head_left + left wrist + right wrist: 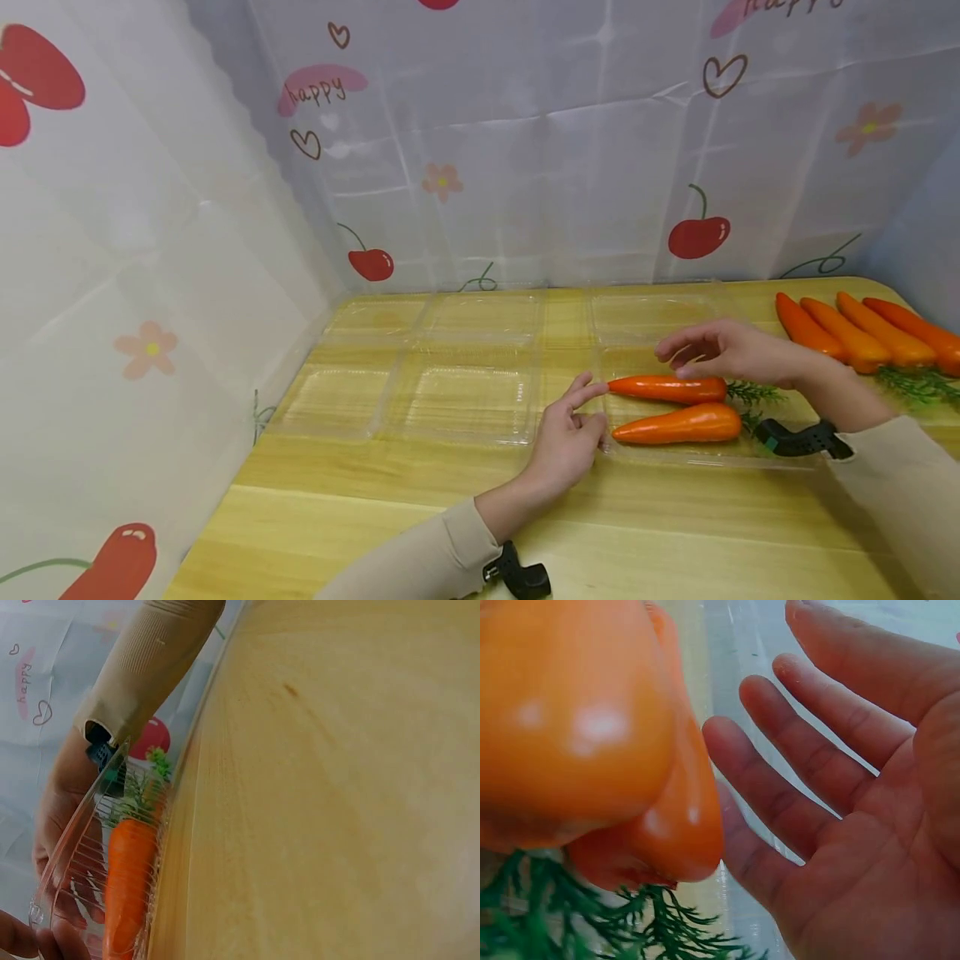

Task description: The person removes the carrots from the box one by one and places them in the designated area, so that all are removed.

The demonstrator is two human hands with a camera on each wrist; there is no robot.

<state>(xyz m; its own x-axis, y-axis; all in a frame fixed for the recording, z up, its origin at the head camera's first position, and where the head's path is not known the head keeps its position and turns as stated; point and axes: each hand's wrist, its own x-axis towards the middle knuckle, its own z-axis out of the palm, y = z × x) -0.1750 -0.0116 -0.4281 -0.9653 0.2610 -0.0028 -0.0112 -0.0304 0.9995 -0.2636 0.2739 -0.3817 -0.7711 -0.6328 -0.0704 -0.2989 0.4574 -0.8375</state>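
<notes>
Two toy carrots with green tops lie side by side in a clear plastic box (712,460) at the front right. The far carrot (663,388) is redder; the near carrot (682,423) is more orange. Both tips point left. At the box's left side, my left hand (566,442) pinches the rim between thumb and fingers, its index finger near the far carrot's tip. My right hand (738,354) hovers just behind the far carrot, palm facing it and fingers loosely extended, holding nothing. The right wrist view shows its spread fingers (757,735) beside the carrots' thick ends.
More carrots (870,337) lie in a row at the table's right end, tops toward me. Several clear boxes (472,400) stand on the left, and another clear box (652,312) is behind the filled one. A printed curtain (525,192) hangs along the back edge.
</notes>
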